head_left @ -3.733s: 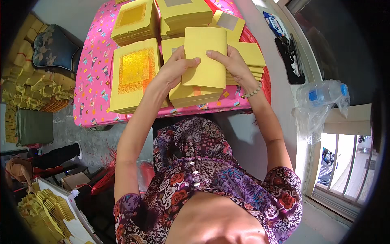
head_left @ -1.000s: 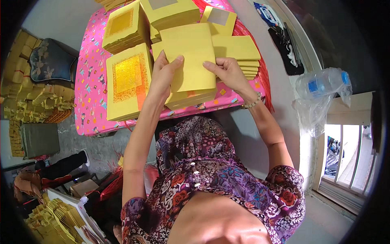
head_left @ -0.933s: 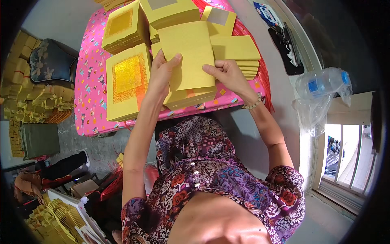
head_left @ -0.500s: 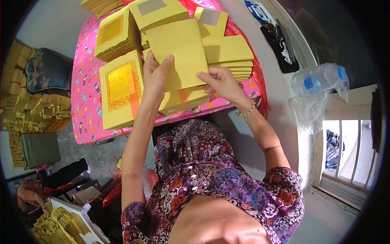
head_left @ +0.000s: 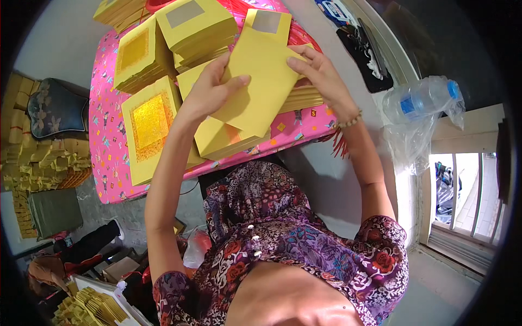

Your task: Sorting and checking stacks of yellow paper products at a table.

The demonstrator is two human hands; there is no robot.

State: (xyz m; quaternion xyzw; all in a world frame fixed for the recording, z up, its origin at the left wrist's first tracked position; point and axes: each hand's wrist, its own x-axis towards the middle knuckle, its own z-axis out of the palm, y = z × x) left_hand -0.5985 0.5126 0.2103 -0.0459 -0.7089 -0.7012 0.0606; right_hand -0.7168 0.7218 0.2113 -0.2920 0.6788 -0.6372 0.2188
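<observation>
Both hands hold a sheet of yellow joss paper [head_left: 258, 81], tilted so that one corner points down toward me. My left hand [head_left: 209, 91] grips its left edge with the thumb on top. The right hand [head_left: 325, 79] pinches its upper right edge, thumb on top and fingers behind. Below the sheet lies a yellow paper stack [head_left: 217, 138] with an orange mark, partly hidden. To its left is a stack with a gold foil square [head_left: 152, 119]. A stack of yellow paper [head_left: 304, 99] under my right hand is partly covered.
The stacks stand on a pink patterned cloth [head_left: 109, 163]. Farther back are a gold-foil stack [head_left: 133, 54], a silver-patched stack [head_left: 204, 27] and red strands [head_left: 307, 41]. A plastic bottle [head_left: 427, 100] lies at right. Yellow bundles [head_left: 49, 163] and another person [head_left: 46, 271] are at left.
The sheet has turned so a corner points downward. My right hand has moved up and right along its edge; my left hand has shifted slightly. The whole view has shifted a little.
</observation>
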